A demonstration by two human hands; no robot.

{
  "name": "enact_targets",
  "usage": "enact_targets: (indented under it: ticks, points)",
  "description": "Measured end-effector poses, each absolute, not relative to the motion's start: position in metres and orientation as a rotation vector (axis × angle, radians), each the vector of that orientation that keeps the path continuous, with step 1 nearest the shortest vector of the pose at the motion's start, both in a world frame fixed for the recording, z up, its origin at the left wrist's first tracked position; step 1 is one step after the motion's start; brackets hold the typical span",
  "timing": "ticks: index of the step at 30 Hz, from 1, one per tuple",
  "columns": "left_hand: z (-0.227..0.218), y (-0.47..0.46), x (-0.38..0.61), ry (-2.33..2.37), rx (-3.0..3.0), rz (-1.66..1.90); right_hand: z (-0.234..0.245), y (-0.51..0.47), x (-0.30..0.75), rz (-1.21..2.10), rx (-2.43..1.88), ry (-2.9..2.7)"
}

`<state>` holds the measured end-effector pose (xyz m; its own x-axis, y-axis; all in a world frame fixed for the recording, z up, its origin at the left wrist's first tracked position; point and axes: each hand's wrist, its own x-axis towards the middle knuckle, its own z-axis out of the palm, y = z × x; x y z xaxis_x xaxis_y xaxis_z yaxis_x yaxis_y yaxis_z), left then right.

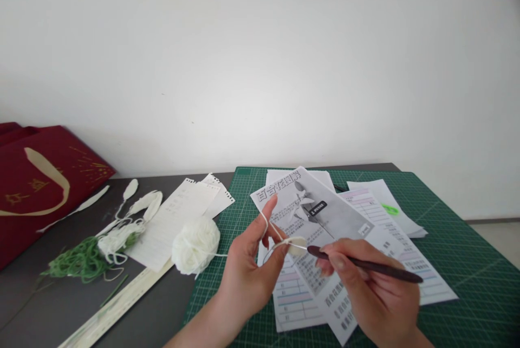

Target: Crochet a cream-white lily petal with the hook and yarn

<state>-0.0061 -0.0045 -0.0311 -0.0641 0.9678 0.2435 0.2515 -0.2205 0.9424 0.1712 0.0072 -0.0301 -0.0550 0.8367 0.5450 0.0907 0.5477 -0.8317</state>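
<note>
My left hand [252, 267] pinches a small white crocheted piece [296, 245] between thumb and fingers, with white yarn looped over its raised index finger. The strand trails left to a white yarn ball [195, 245] on the table. My right hand [365, 294] grips a dark brown crochet hook [365, 264] like a pen, its tip touching the crocheted piece. Both hands hover over printed instruction sheets [312, 212] lying on a green cutting mat [467, 261].
A dark red gift bag [40, 180] lies at the far left. Green yarn [79, 258], white crocheted petals [142, 202] and loose white yarn sit beside a lined notepaper sheet [174, 218]. A long ruler [122, 302] lies diagonally near the front. A white wall stands behind.
</note>
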Motion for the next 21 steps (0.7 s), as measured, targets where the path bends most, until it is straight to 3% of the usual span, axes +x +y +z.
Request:
enact_targets:
  ticks: [16, 21]
  points:
    - [-0.012, -0.002, -0.011, 1.370, 1.515, 0.867, -0.026, 0.015, 0.172, 0.936, -0.972, -1.550]
    - [-0.006, 0.001, -0.011, 1.195, 1.371, 0.802, -0.023, 0.020, 0.170, 1.195, -1.014, -1.384]
